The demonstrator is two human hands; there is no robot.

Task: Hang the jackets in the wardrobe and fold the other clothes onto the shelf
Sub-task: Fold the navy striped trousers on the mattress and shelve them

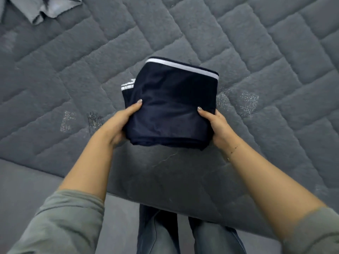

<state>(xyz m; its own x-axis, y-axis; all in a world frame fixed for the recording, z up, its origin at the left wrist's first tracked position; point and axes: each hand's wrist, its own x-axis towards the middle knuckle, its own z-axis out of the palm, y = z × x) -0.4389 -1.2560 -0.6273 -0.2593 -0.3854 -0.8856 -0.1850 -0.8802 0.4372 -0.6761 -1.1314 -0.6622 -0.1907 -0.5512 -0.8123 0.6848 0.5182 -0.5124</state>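
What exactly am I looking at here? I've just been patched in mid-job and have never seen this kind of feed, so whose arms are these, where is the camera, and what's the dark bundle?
There is no machine here. A person is doing the job with bare hands, and the single picture comes from a wide-angle camera worn on their head, looking forward and down. That is why both arms reach in from the bottom and the edges look bent.

The left hand and right hand hold a folded navy garment with white stripes by its two sides, thumbs on top and fingers underneath. Whether it rests on the surface or is lifted just above it, I cannot tell.

Below it is a grey quilted bed cover. A light grey cloth lies at the top left corner. The person's jeans show at the bottom. No wardrobe or shelf is in view.
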